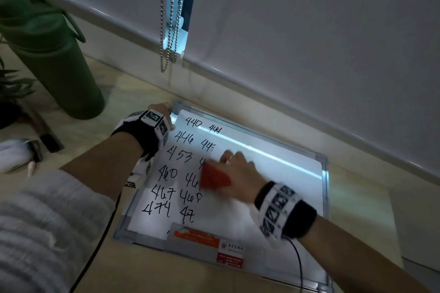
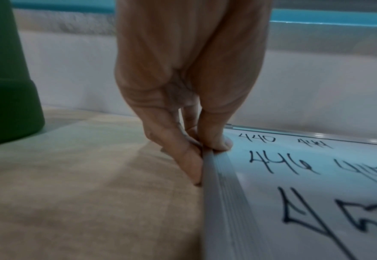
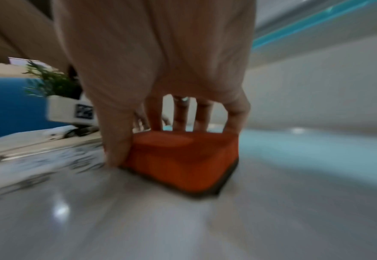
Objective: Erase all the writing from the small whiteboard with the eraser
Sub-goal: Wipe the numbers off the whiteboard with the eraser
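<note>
Small aluminium-framed whiteboard (image 1: 273, 173) lies flat on the light wooden desk (image 1: 133, 100), close under the grey wall ledge; right hand (image 1: 240, 173) clamps the orange block eraser with dark felt base (image 1: 215, 177), thumb on one side and fingers over the far edge, felt flat on the board near its middle; wrist view is motion-blurred, so a stroke looks to be underway. Left hand (image 2: 183, 98) pinches the board's frame near its far-left corner, thumb on the frame's top, fingers (image 2: 189, 167) against its outer edge, steadying it.

Progress, judged: about half; right part of the board reads clean, while black handwritten numbers (image 1: 171, 173) fill the left columns, six rows, some second-column figures cut off at the eraser's line; a stray mark low near the orange and red product label (image 1: 197, 238) may also need a pass.

Room: open board surface to the right and toward the person; leftward strokes run toward the left wrist and forearm, which overlap the left frame edge; tall green bottle (image 1: 47, 54) stands well apart on the left; bead chain (image 1: 169, 31) hangs beyond the far edge, clear of the board.
</note>
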`<action>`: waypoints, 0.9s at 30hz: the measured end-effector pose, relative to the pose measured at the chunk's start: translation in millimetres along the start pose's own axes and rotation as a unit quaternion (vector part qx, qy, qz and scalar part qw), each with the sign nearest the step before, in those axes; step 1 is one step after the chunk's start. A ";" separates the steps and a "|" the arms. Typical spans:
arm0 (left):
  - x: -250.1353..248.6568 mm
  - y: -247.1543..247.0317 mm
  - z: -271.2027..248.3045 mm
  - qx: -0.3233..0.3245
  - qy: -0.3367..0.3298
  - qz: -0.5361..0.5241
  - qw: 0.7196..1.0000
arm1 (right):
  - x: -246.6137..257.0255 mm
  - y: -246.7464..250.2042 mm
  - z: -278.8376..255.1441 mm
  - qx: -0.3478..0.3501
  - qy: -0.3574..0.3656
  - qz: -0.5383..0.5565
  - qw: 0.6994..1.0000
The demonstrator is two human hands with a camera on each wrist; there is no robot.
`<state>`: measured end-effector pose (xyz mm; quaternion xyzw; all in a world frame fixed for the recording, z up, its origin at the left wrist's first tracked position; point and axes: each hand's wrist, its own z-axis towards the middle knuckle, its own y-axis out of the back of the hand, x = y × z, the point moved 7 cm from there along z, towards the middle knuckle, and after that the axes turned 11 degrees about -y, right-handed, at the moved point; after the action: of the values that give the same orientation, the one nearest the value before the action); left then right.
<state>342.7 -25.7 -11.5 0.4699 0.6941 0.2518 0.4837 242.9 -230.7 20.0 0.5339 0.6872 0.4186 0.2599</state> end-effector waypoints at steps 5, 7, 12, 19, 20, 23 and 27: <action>3.9 -1.3 3.2 0.006 -0.011 -0.005 1.000 | -24.6 23.2 33.9 -0.015 -0.045 0.034 0.998; 5.3 -2.2 3.9 0.005 -0.011 -0.010 1.000 | -44.0 40.3 51.5 -0.047 -0.117 0.093 0.988; 8.8 -6.2 7.6 -0.006 -0.015 -0.015 1.000 | -9.7 8.0 17.0 -0.019 -0.031 0.002 0.999; 11.5 -7.2 9.4 0.008 -0.011 -0.007 1.000 | -30.4 38.5 56.4 -0.051 -0.087 0.029 0.994; 12.9 -7.3 10.8 0.007 -0.012 -0.008 1.000 | -32.5 44.2 63.1 -0.065 -0.109 0.042 0.991; 13.9 -6.8 11.2 0.002 -0.015 -0.008 1.000 | -18.1 37.1 54.1 -0.057 -0.095 0.027 0.993; 17.1 -8.5 12.5 -0.011 -0.008 -0.011 1.000 | 8.9 5.9 18.5 -0.017 0.037 -0.037 0.998</action>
<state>349.1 -15.3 -30.9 0.4587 0.6925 0.2509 0.4971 258.3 -216.2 16.4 0.4877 0.7085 0.4395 0.2590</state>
